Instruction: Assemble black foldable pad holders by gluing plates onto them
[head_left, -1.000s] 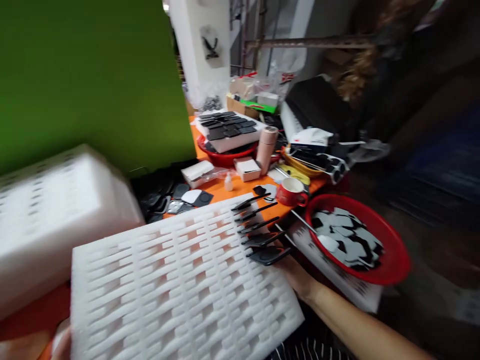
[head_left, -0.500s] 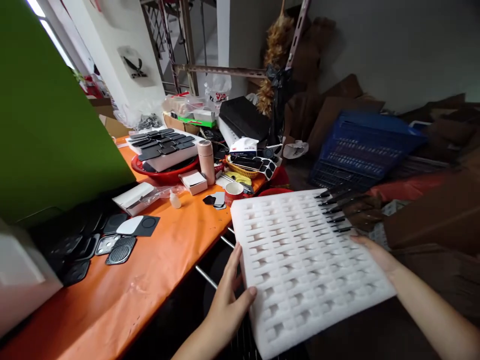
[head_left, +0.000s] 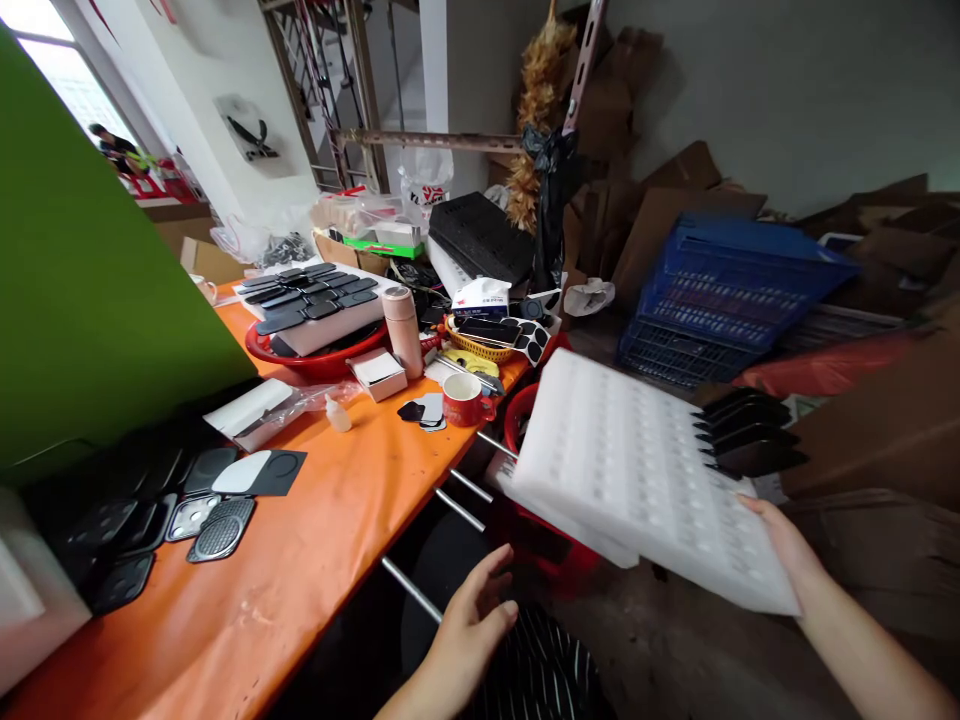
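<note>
My right hand (head_left: 784,545) grips the right edge of a white foam tray (head_left: 622,470) with rows of slots. The tray is tilted and slightly smeared by motion. Several flat black pieces (head_left: 750,430) stand in slots along its far right edge. My left hand (head_left: 476,625) is off the tray, to its lower left, fingers apart and holding nothing. Beneath the left hand are dark striped clothes (head_left: 551,665). A red container (head_left: 551,545) shows partly below the tray, which hides the rest of it.
An orange-covered table (head_left: 300,540) fills the left, with metal rods (head_left: 412,590) jutting from its edge. On it are a red mug (head_left: 463,400), a pink flask (head_left: 403,332), black pieces (head_left: 221,530) and a red basin (head_left: 322,360). Blue crates (head_left: 735,280) and cardboard (head_left: 885,400) stand at right.
My left hand has let go of the foam tray and dropped slightly lower. The tray has swung right and tilted, held by my right hand alone, and the red container under it has come into view.
</note>
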